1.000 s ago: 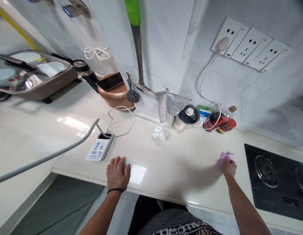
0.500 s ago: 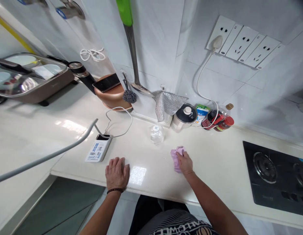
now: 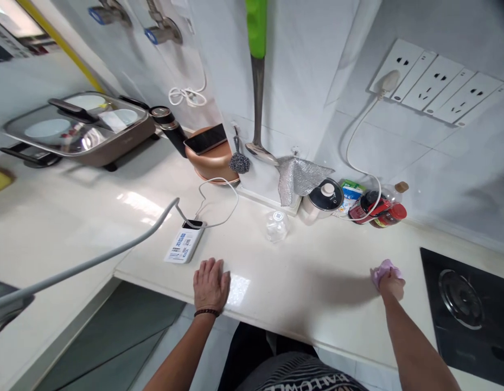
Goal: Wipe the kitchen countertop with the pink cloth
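Note:
My right hand (image 3: pixel 392 285) is closed on a crumpled pink cloth (image 3: pixel 382 273), pressed to the white countertop (image 3: pixel 317 260) just left of the black gas stove. Near the counter's front edge, my left hand (image 3: pixel 211 283) lies flat, palm down, fingers stretched out, with nothing in it. A white power bank (image 3: pixel 184 247) with a cable lies up and to the left of that hand. Between the hands, farther back, stands a small clear plastic container (image 3: pixel 276 227) with a round white label.
The stove (image 3: pixel 475 309) is at the right. Along the back wall are a small electric pot (image 3: pixel 323 201), sauce jars (image 3: pixel 390 215), a copper-coloured pot (image 3: pixel 213 157) with a phone on it and a black flask (image 3: pixel 168 127). A lidded electric pan (image 3: pixel 84 130) stands left. A grey tube (image 3: pixel 101 260) crosses the left side.
My right hand has slid to the right with the pink cloth, from mid-counter to near the stove. My left hand stays flat by the edge. The view has turned slightly left.

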Motion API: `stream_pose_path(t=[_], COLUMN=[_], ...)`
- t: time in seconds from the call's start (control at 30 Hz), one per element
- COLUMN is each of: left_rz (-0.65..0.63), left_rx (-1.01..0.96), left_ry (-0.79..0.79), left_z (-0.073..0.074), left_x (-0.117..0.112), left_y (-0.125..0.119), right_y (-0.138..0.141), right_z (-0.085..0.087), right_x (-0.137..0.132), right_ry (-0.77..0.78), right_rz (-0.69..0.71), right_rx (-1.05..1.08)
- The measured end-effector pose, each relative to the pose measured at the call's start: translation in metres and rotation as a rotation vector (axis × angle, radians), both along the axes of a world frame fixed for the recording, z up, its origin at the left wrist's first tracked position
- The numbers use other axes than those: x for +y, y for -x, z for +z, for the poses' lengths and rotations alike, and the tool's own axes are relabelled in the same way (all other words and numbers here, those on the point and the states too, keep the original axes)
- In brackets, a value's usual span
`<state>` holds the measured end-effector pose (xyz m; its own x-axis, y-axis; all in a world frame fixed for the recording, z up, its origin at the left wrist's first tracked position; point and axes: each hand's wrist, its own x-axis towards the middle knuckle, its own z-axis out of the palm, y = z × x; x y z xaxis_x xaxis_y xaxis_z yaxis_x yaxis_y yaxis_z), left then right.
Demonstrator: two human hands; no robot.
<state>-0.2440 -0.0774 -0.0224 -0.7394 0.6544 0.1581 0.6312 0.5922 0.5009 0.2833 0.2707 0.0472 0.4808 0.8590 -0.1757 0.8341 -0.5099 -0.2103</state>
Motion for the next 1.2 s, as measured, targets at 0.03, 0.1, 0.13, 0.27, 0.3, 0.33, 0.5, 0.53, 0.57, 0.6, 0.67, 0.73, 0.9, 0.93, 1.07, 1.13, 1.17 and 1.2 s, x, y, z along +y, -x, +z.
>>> stream_pose_path(t=[0.03,0.1,0.13,0.27,0.3,0.33,0.5,0.53,0.57,0.6,0.67,0.73,0.9,0.93,1.07,1.13,1.17,1.2], left_rz=[0.000,0.004,0.006,0.010,0.009,0.006,0.000,0.001,0.001,0.001,0.001,0.003,0.012,0.012,-0.001,-0.010,-0.014,-0.018], left_rx=[-0.002,-0.008,-0.011,-0.013,-0.010,-0.007,0.007,0.006,0.002,-0.005,-0.019,-0.027,-0.033,-0.038,-0.052,-0.049,-0.047,-0.045], left_ry=[-0.004,-0.010,-0.012,-0.011,-0.010,-0.008,-0.009,-0.010,-0.012,-0.014,-0.018,-0.020,-0.027,-0.027,-0.026,-0.024,-0.020,-0.016], left_z=[0.000,0.000,0.000,-0.002,-0.003,-0.003,-0.004,-0.005,-0.005,-0.005,-0.005,-0.005,-0.005,-0.005,-0.005,-0.004,-0.004,-0.003], left_x=[0.000,-0.001,-0.001,-0.003,-0.003,-0.003,-0.004,-0.004,-0.004,-0.004,-0.004,-0.004,-0.004,-0.003,-0.003,-0.003,-0.003,-0.003], left_y=[0.000,0.000,0.000,0.000,0.000,0.000,0.001,0.001,0.001,0.001,0.002,0.001,0.000,0.000,0.000,0.000,0.000,0.000], right_y=[0.010,0.045,0.070,0.188,0.216,0.240,0.305,0.307,0.304,0.299,0.280,0.250,0.143,0.121,0.066,0.071,0.082,0.098], right_z=[-0.002,-0.005,-0.005,-0.004,-0.005,-0.007,-0.020,-0.022,-0.023,-0.024,-0.023,-0.018,-0.006,-0.006,-0.015,-0.023,-0.027,-0.031], right_x=[0.009,0.025,0.031,0.029,0.023,0.016,-0.017,-0.021,-0.023,-0.024,-0.023,-0.018,-0.012,-0.016,-0.042,-0.058,-0.066,-0.074], right_ry=[-0.010,-0.012,-0.001,0.026,0.020,0.016,0.006,0.003,0.001,0.002,0.009,0.008,0.005,0.003,-0.098,-0.146,-0.152,-0.138], right_rz=[-0.002,0.044,0.109,0.561,0.629,0.691,0.914,0.956,0.994,1.020,1.023,0.954,0.603,0.520,0.315,0.321,0.342,0.390], right_rx=[0.024,0.057,0.058,-0.028,-0.028,-0.027,-0.008,-0.008,-0.004,0.003,0.014,-0.002,-0.101,-0.114,-0.107,-0.091,-0.083,-0.078])
